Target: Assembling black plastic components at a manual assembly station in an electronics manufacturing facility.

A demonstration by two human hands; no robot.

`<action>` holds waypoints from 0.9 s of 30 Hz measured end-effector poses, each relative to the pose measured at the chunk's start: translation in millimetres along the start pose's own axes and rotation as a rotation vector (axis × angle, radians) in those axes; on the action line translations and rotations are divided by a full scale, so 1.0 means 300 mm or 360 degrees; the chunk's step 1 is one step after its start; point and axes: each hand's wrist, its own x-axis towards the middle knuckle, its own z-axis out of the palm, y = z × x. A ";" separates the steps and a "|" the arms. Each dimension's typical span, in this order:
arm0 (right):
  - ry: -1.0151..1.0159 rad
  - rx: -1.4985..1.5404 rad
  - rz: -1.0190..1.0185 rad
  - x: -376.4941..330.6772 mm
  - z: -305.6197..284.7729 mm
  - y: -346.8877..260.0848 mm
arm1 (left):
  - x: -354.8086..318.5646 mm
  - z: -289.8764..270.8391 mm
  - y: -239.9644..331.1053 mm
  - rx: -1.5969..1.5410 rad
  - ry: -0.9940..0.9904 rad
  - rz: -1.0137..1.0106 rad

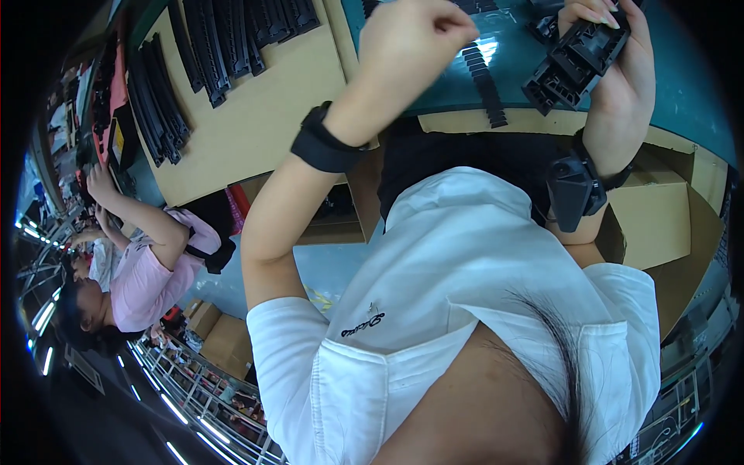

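Note:
My right hand (pixel 632 54), at the upper right, is closed around a black slotted plastic part (pixel 577 66), holding it tilted above the green tabletop (pixel 686 93). The part is blocky with open compartments; whether it is one piece or several together, I cannot tell. To its left, my left hand (pixel 415 43) is raised over the table with the fingers curled into a pinch. What sits between those fingertips, if anything, is hidden. Just below and right of that hand lies a narrow black segmented strip (pixel 486 85). Another black plastic piece (pixel 542 29) rests beside my right hand.
Long curved black plastic strips (pixel 159 101) lie in rows on a cardboard sheet (pixel 256 116) to the left. An open carton (pixel 651 213) stands below the table's edge at right. A person in a pink shirt (pixel 147 283) works at far left.

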 end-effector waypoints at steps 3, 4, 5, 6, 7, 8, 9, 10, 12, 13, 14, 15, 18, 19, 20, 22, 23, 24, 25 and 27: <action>-0.0029 0.0036 -0.0006 0.013 -0.018 -0.020 | -0.010 0.049 -0.025 0.0897 0.0215 0.0406; -0.0029 0.0037 -0.0003 0.015 -0.019 -0.020 | -0.010 0.055 -0.030 0.0988 0.0242 0.0464; -0.0035 0.0055 -0.0009 0.016 -0.019 -0.020 | -0.009 0.060 -0.036 0.1080 0.0268 0.0523; -0.0041 0.0072 -0.0015 0.018 -0.019 -0.019 | -0.009 0.065 -0.041 0.1171 0.0295 0.0583; -0.0047 0.0089 -0.0021 0.018 -0.018 -0.018 | -0.009 0.072 -0.044 0.1172 0.0295 0.0582; -0.0045 0.0089 -0.0021 0.017 -0.015 -0.018 | -0.010 0.080 -0.039 0.1118 0.0301 0.0540; -0.0048 0.0077 -0.0027 0.016 -0.012 -0.016 | -0.011 0.088 -0.033 0.1063 0.0306 0.0499; -0.0051 0.0064 -0.0034 0.014 -0.008 -0.014 | -0.011 0.094 -0.028 0.1007 0.0311 0.0459; -0.0051 0.0049 -0.0043 0.010 -0.002 -0.015 | -0.012 0.103 -0.017 0.1004 0.0275 0.0392; -0.0063 0.0070 -0.0037 0.010 0.004 -0.014 | -0.012 0.100 -0.005 0.1008 0.0241 0.0328; -0.0076 0.0091 -0.0030 0.008 0.010 -0.014 | -0.012 0.099 0.001 0.1011 0.0208 0.0265; -0.0089 0.0111 -0.0023 0.006 0.013 -0.014 | -0.012 0.102 -0.002 0.1011 0.0208 0.0268; -0.0134 0.0075 -0.0034 -0.003 0.014 -0.014 | -0.012 0.115 -0.033 0.1057 0.0322 0.0461; -0.0158 0.0057 -0.0036 -0.005 0.016 -0.013 | -0.012 0.119 -0.040 0.1058 0.0325 0.0464; -0.0162 0.0057 -0.0038 -0.007 0.017 -0.013 | -0.013 0.125 -0.047 0.1077 0.0351 0.0484; -0.0176 0.0072 -0.0034 -0.012 0.019 -0.016 | -0.013 0.134 -0.063 0.1114 0.0401 0.0523; -0.0179 0.0079 -0.0032 -0.015 0.018 -0.017 | -0.015 0.133 -0.058 0.1114 0.0400 0.0525; -0.0179 0.0080 -0.0034 -0.017 0.017 -0.018 | -0.015 0.128 -0.049 0.1068 0.0361 0.0485; -0.0171 0.0078 -0.0030 -0.018 0.016 -0.020 | -0.016 0.121 -0.040 0.1022 0.0323 0.0445; -0.0154 0.0075 -0.0021 -0.020 0.016 -0.020 | -0.018 0.114 -0.045 0.0974 0.0284 0.0404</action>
